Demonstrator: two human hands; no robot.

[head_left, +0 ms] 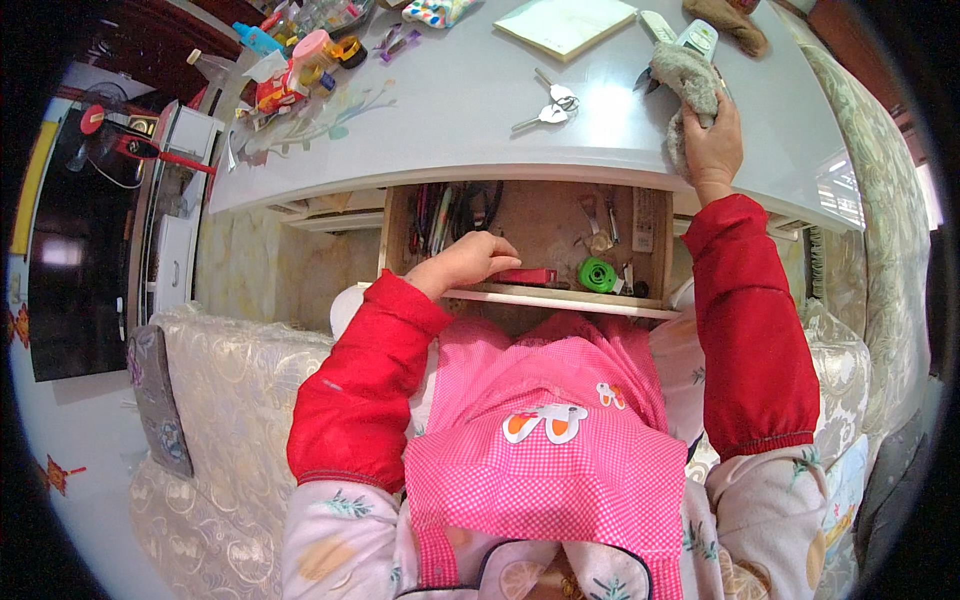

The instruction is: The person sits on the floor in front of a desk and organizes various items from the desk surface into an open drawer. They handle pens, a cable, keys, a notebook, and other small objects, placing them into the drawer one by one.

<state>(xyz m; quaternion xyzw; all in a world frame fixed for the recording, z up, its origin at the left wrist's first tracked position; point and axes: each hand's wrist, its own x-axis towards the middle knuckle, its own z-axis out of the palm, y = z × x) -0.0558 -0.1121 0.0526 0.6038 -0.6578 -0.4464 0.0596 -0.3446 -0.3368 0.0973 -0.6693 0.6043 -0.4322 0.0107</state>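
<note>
My left hand [476, 259] reaches over the front board of an open wooden drawer [540, 217], fingers together and bent. Just beside its fingertips lies a red box [529, 277]; whether they touch it, or hold anything, is hidden. On the glossy white tabletop, my right hand [712, 146] grips a grey fluffy cloth [686, 75]. A dark pointed object [645, 79] pokes out at the cloth's left side. Inside the drawer sit several pens [442, 217], a green round tape dispenser or tape measure [598, 274] and a pale remote control [643, 217].
Keys [553, 112] lie mid-table, below a flat pale board or book [566, 26]. Two remotes [697, 37] rest beyond the cloth. Bottles, a red tissue pack [277, 90] and small jars crowd the left back. A patterned sofa cover [232, 375] is at the left.
</note>
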